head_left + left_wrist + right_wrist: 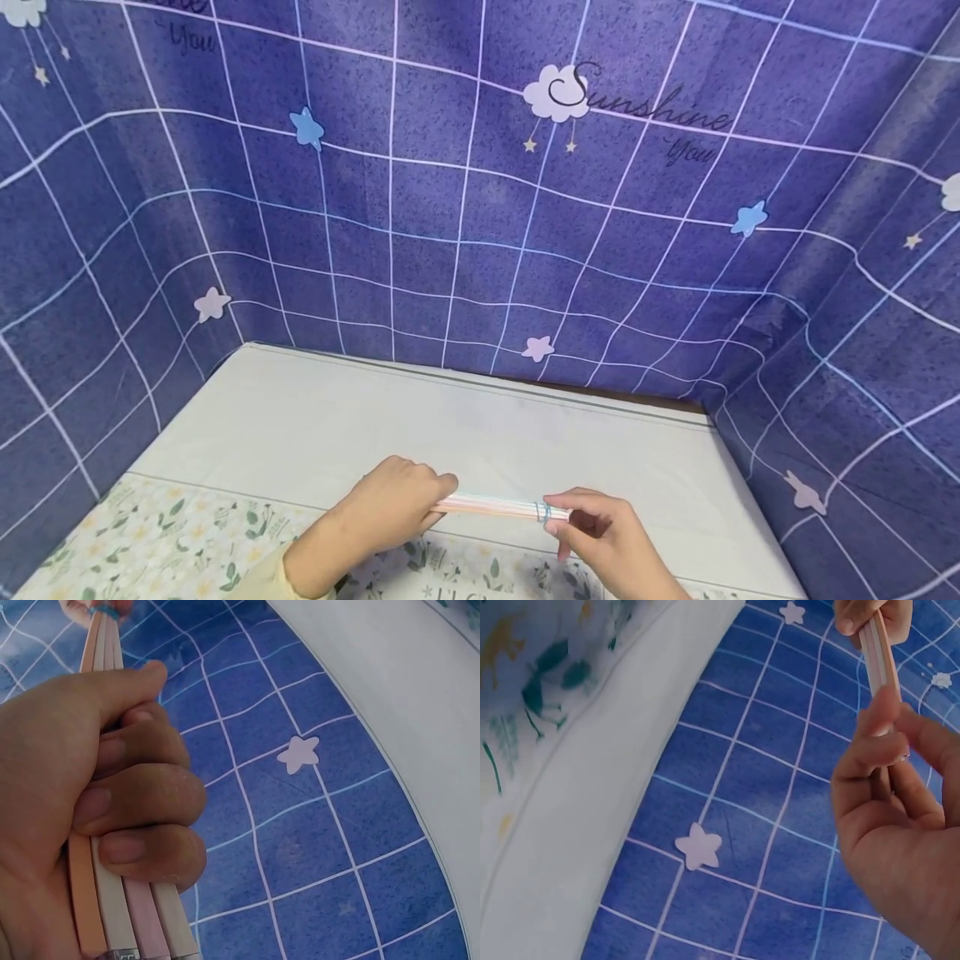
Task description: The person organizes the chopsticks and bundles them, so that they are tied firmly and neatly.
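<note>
A bundle of slim, flat-sided pastel sticks (495,506) in orange, white and pink lies nearly level between the two hands, above the table. My left hand (401,500) grips one end, its fingers curled round the sticks. In the left wrist view the sticks (106,904) fan slightly apart below the fist, with clear pieces at the bottom edge. A teal elastic band (543,511) is wound round the bundle near its other end. There my right hand (607,533) pinches the band and the stick ends between thumb and fingers. The fingers partly hide that end.
A white table mat (360,417) spreads beneath the hands, with a leaf-and-flower printed section (172,533) along the near side. A blue-purple gridded curtain (450,208) with stars and clouds stands behind the table and on both sides.
</note>
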Motion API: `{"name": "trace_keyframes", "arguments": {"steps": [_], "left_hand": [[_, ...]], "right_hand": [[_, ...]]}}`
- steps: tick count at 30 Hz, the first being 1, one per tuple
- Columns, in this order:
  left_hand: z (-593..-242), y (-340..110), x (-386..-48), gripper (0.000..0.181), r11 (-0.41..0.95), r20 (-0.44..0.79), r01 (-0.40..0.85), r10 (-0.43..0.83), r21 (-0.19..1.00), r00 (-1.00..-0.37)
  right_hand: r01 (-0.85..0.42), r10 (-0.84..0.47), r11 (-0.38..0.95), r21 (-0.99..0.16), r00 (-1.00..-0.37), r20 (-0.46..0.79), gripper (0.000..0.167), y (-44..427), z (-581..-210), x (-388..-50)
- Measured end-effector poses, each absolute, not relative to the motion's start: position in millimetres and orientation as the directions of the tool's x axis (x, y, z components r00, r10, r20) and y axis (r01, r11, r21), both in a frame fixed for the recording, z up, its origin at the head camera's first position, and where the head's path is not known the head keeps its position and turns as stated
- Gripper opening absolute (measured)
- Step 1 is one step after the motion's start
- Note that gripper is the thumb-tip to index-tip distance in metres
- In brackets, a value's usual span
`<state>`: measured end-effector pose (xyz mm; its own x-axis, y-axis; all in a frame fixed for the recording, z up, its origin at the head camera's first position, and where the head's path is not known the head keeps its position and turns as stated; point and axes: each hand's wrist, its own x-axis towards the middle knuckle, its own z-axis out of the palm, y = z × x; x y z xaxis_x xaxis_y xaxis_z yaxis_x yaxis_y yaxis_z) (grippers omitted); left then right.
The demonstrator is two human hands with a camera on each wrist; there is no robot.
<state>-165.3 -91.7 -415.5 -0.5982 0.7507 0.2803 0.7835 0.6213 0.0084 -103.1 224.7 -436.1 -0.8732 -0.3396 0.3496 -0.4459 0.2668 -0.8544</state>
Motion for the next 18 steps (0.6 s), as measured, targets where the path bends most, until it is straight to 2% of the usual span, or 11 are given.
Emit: {"name": "trace_keyframes", "arguments": {"steps": [3,7,11,15,18], "left_hand": [[-414,-92,-164,0.027,0.61,0.282,0.792,0.763,-0.015,-0.582],[-409,-90,-162,0.026,0.593,0.281,0.805,0.773,-0.001,-0.569],[-406,-87,-158,0.024,0.578,0.257,0.815,0.783,0.033,-0.566],[-405,-84,-157,0.021,0.577,0.243,0.816,0.789,0.026,-0.565],[-406,-84,-156,0.02,0.574,0.234,0.817,0.789,0.047,-0.568]], "right_hand": [[-0.508,-0.418,0.173,-0.844,-0.814,0.404,0.033,223,-442,-107],[-0.557,-0.445,0.158,-0.816,-0.778,0.444,0.042,220,-445,-107],[-0.538,-0.469,0.162,-0.827,-0.78,0.415,0.043,215,-445,-106],[-0.455,-0.501,0.151,-0.878,-0.801,0.329,0.039,211,-442,-105],[-0.48,-0.526,0.177,-0.859,-0.784,0.329,0.042,211,-442,-105]]}}
